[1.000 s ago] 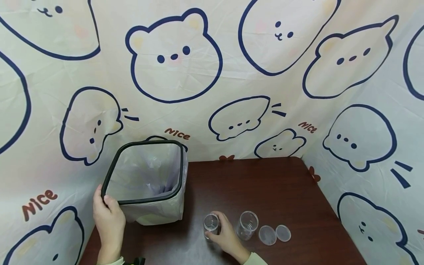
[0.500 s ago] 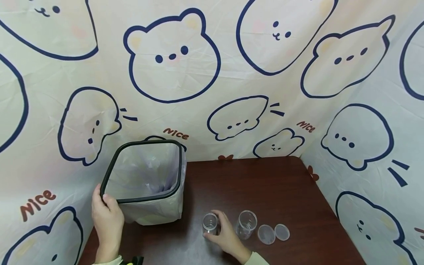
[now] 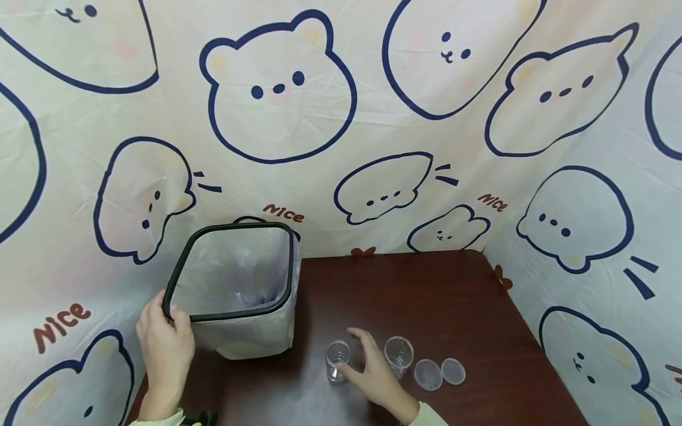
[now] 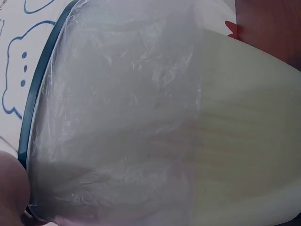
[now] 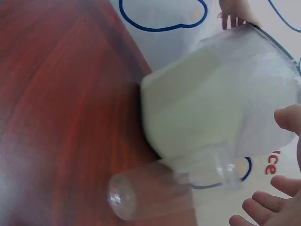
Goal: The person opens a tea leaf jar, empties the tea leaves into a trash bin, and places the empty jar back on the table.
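My left hand (image 3: 167, 349) grips the dark rim (image 3: 240, 316) of a pale trash bin (image 3: 250, 340) at its near left corner. A translucent bag (image 4: 127, 103) lines the bin and folds over its outside. Just right of the bin, a small clear plastic jar (image 3: 337, 358) stands upright without a lid. Beside it my right hand (image 3: 375, 376) is spread, holding nothing; its fingers (image 5: 268, 202) are apart from the jar in the right wrist view. A wider clear cup (image 3: 399, 355) stands partly behind that hand, with two round translucent lids (image 3: 428, 375) lying flat to its right.
The dark red-brown table (image 3: 373, 296) meets a cartoon-printed cloth (image 3: 277, 118) at the back, with more cloth on both sides. A dark object (image 3: 208, 418) shows at the bottom edge near my left sleeve.
My right hand has let go of the small jar and drawn slightly right with its fingers spread. The jar stays standing. My left hand keeps its hold on the bin rim.
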Motion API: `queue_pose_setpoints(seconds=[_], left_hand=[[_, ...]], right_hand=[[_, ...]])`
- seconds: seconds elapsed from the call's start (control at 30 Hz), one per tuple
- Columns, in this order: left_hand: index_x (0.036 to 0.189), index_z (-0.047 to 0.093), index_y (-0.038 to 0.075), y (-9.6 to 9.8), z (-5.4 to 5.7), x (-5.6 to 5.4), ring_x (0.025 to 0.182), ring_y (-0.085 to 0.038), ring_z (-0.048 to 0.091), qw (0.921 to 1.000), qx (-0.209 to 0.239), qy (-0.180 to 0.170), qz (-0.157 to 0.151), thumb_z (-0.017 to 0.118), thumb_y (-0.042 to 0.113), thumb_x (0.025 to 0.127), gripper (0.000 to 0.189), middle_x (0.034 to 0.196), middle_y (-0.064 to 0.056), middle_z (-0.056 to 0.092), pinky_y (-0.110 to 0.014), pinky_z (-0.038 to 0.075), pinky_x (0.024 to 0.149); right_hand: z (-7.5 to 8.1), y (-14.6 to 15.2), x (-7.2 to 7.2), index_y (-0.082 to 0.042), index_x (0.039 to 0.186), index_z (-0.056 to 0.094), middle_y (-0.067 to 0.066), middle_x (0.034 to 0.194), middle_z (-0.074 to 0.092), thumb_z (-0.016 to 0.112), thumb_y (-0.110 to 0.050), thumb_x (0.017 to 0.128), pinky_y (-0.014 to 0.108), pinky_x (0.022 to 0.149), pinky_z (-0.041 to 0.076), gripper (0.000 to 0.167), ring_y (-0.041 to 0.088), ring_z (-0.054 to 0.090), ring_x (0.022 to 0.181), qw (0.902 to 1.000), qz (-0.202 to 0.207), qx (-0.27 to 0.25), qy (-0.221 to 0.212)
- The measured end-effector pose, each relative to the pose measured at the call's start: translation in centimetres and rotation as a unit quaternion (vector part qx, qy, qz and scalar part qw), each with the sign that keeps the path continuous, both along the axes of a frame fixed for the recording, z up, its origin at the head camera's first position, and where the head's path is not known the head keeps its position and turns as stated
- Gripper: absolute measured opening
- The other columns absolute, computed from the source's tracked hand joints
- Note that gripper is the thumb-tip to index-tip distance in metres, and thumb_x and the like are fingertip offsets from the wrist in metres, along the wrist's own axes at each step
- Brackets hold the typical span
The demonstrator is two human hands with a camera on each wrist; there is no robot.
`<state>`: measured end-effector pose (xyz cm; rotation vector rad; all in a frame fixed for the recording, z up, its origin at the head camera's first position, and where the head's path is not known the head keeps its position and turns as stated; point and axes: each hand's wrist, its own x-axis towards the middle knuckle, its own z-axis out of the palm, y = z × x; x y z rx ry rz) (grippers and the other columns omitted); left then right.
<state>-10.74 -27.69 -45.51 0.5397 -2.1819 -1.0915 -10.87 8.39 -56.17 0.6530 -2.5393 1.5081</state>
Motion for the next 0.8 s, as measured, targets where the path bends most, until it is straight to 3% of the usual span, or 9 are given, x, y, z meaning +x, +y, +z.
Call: queue_pose_setpoints(seconds=[0.23, 0.33, 0.5, 0.67, 0.8], left_hand=[[0.142, 0.045, -0.013, -0.2, 0.4, 0.1, 0.128, -0.056, 0.037, 0.9999, -0.005, -0.011, -0.004, 0.039, 0.015, 0.102, 0.049, 0.139, -0.037, 0.046, -0.067, 0.028, 0.106], [0.144, 0.043, -0.012, -0.3, 0.8, 0.1, 0.128, -0.055, 0.04, 0.9994, -0.008, -0.033, -0.013, 0.039, 0.017, 0.103, 0.05, 0.138, -0.037, 0.047, -0.067, 0.03, 0.105], [0.148, 0.038, -0.011, -0.8, 1.7, 0.1, 0.128, -0.055, 0.042, 0.9962, -0.025, -0.078, -0.029, 0.041, 0.018, 0.103, 0.054, 0.14, -0.038, 0.045, -0.067, 0.032, 0.105], [0.154, 0.027, -0.009, -1.2, 2.8, 0.2, 0.128, -0.055, 0.042, 0.9916, -0.048, -0.111, -0.047, 0.046, 0.016, 0.101, 0.062, 0.144, -0.037, 0.043, -0.067, 0.032, 0.106], [0.147, 0.041, -0.01, -0.9, 3.7, 0.1, 0.125, -0.054, 0.045, 0.9876, -0.106, -0.102, -0.056, 0.052, 0.008, 0.098, 0.053, 0.141, -0.036, 0.047, -0.067, 0.035, 0.104]], right_hand=[[2.6, 1.6, -0.9, -0.005, 0.143, 0.049, 0.007, 0.145, 0.053, 0.079, -0.022, 0.089, 0.056, 0.107, 0.039, 0.064, 0.033, 0.048, 0.135, 1.0, 0.0, 0.006, -0.001], [3.8, 2.5, -1.7, -0.004, 0.144, 0.048, 0.008, 0.145, 0.052, 0.078, -0.021, 0.091, 0.056, 0.108, 0.039, 0.063, 0.032, 0.047, 0.136, 0.9997, 0.012, 0.02, 0.0], [6.3, 4.2, -3.2, -0.009, 0.147, 0.046, 0.005, 0.149, 0.048, 0.076, -0.019, 0.093, 0.056, 0.11, 0.037, 0.063, 0.027, 0.044, 0.138, 0.9984, 0.021, 0.037, -0.038], [8.4, 5.7, -4.2, -0.009, 0.149, 0.044, 0.007, 0.15, 0.047, 0.074, -0.027, 0.095, 0.055, 0.109, 0.038, 0.064, 0.028, 0.044, 0.138, 0.9977, 0.014, 0.059, -0.03], [9.4, 6.4, -4.9, -0.007, 0.15, 0.043, 0.009, 0.15, 0.046, 0.072, -0.035, 0.096, 0.055, 0.109, 0.039, 0.067, 0.03, 0.044, 0.138, 0.9964, 0.015, 0.081, -0.021]])
